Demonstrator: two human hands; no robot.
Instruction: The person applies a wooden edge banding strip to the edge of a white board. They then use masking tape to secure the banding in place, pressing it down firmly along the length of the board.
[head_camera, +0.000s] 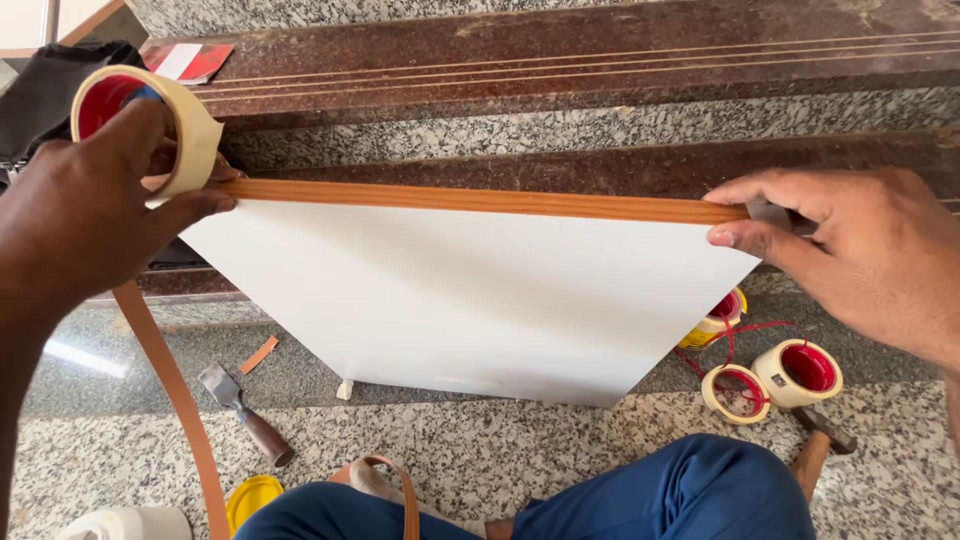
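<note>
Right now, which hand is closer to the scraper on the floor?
Left. The left hand, holding a tape roll, is up above the scraper on its own side. The right hand presses the strip far across the board.

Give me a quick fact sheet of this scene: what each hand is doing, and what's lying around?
Left hand: grips a roll of masking tape at the left end of the board's top edge
Right hand: fingers press the wood-coloured edge strip at the right end
Board: white panel, standing on edge against stone steps
Strip's loose end: hangs down at the left
Floor, left: scraper, yellow lid
Floor, right: two tape rolls, hammer, yellow tin
Foreground: blue-trousered knees
</note>
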